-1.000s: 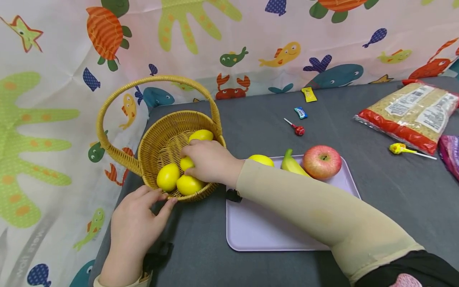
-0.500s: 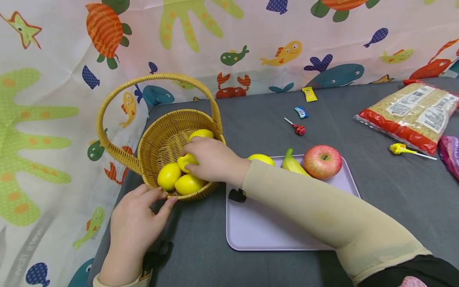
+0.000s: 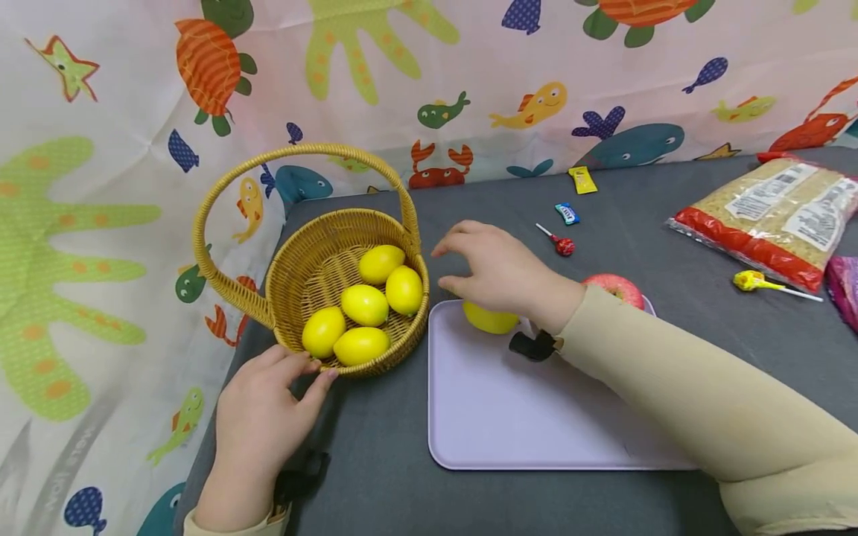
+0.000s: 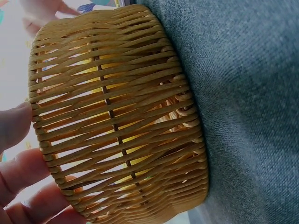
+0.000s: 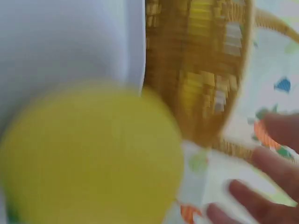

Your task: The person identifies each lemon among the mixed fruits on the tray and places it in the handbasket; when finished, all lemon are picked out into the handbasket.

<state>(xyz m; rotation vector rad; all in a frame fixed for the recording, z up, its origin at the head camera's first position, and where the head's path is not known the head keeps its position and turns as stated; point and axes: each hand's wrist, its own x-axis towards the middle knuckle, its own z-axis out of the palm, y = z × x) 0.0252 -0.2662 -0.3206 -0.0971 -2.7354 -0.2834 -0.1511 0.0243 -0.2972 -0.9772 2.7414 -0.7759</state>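
Several lemons (image 3: 364, 305) lie in a round wicker basket (image 3: 315, 246) with a tall hoop handle, at the left of the table. My left hand (image 3: 264, 417) pinches the near rim of the basket; the left wrist view shows its fingertips (image 4: 28, 170) at the woven edge. Over the far left corner of the lilac tray (image 3: 509, 417) hovers my right hand (image 3: 503, 272), fingers spread and nothing held. Partly under it on the tray is another lemon (image 3: 491, 320), large and blurred in the right wrist view. An apple (image 3: 615, 287) is half hidden by the right forearm; the banana is hidden.
Behind the tray lie a red lollipop (image 3: 563, 246), a blue-wrapped candy (image 3: 567, 214) and a yellow-wrapped candy (image 3: 582, 180). To the right are a red-edged bag of grain (image 3: 771, 208), a yellow lollipop (image 3: 749, 281) and a purple packet (image 3: 844, 290).
My right hand has released a lemon in the basket, withdrawn and moved right to above the lemon on the tray. My left hand stays at the basket rim.
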